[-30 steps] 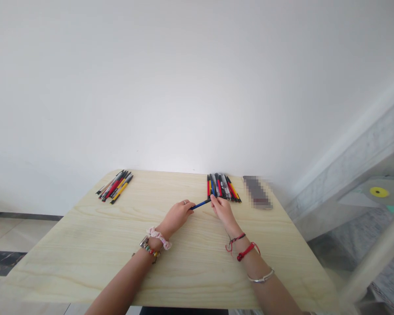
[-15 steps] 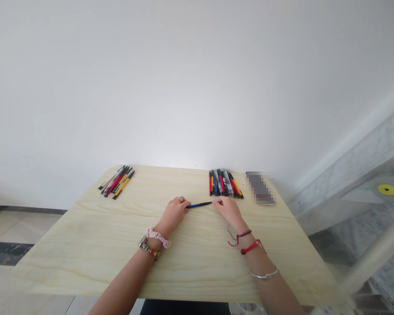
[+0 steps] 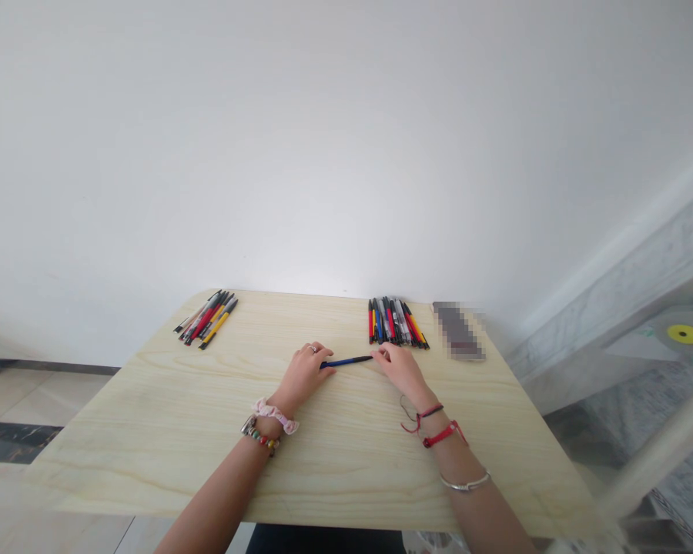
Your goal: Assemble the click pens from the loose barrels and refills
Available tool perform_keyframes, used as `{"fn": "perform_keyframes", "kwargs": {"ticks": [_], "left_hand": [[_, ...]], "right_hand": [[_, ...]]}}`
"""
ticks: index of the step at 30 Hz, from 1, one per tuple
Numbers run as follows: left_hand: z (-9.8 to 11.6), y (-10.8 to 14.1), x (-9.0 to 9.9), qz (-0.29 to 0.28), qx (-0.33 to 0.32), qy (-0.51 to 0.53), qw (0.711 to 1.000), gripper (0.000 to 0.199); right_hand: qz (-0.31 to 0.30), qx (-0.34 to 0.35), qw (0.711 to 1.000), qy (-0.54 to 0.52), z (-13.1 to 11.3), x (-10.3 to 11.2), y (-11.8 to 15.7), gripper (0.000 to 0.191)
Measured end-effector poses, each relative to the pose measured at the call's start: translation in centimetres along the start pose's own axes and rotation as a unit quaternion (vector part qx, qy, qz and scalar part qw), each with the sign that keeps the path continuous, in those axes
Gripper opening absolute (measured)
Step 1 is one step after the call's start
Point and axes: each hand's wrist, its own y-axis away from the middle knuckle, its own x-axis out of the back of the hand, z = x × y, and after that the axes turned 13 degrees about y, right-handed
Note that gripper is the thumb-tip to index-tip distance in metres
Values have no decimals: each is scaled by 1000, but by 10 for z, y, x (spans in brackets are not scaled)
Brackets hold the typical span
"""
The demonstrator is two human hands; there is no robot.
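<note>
A blue pen [image 3: 346, 362] with a black front end lies sideways between my two hands, just above or on the wooden table. My left hand [image 3: 306, 375] is around its left end, thumb on the near side and index finger on the far side, held rather loosely. At the other end, my right hand [image 3: 398, 369] pinches the black tip between thumb and fingers. Just beyond the right hand, several pens [image 3: 393, 322] in red, yellow, blue and clear lie side by side.
A second bunch of pens [image 3: 208, 318] rests at the table's far left. Near the right edge is a blurred flat rectangular object [image 3: 459, 331]. The wooden tabletop [image 3: 346, 462] meets a white wall [image 3: 323, 154] at the back.
My left hand has shifted slightly left and its thumb and index finger have spread a little, showing more of the pen's end. The right hand and the pen stay nearly in place.
</note>
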Motion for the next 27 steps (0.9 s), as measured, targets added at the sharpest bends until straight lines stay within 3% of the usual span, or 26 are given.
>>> {"fn": "perform_keyframes", "kwargs": {"ticks": [16, 24, 27], "left_hand": [[10, -1, -7, -40, 12, -81, 996, 12], [16, 0, -9, -16, -7, -56, 998, 13], [19, 0, -9, -17, -28, -12, 999, 11]], "right_hand": [[-13, -26, 998, 54, -9, 3, 3, 36], [-17, 1, 993, -115, -10, 4, 1, 39], [-17, -23, 982, -187, -13, 4, 1, 41]]}}
